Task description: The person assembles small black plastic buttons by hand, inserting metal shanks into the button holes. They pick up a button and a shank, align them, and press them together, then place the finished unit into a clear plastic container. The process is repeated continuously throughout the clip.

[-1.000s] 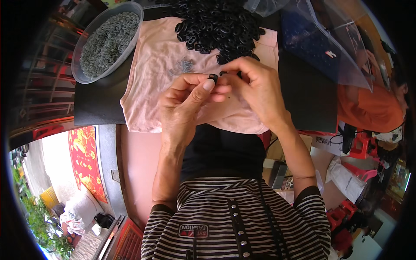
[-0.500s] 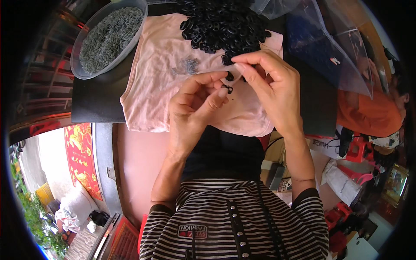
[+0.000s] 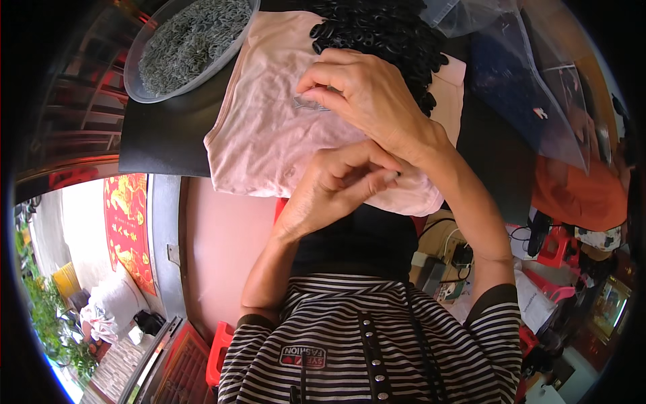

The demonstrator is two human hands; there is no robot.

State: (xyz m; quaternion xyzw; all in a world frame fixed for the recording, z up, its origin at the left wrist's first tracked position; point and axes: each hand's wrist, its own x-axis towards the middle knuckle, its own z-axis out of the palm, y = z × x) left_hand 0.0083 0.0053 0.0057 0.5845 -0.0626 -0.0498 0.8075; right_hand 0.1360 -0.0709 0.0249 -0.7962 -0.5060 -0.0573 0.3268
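Note:
My left hand is closed in a pinch above the near part of the pink cloth. Only a dark speck of the small black plastic piece shows at its thumb tip; fingers hide the rest. My right hand reaches across to the left, fingers curled down onto a few small grey translucent pieces on the cloth. Whether a piece sits between those fingertips is hidden. Beyond this hand lies a heap of black oval plastic parts with holes.
A clear tub full of grey translucent pieces stands at the far left of the black table. Clear plastic sheeting covers the far right. An orange cloth and red stools are off to the right.
My right hand has moved left from beside the left hand to the grey pieces. My left hand has come nearer and right, its black piece now mostly hidden. The whole view has shifted slightly.

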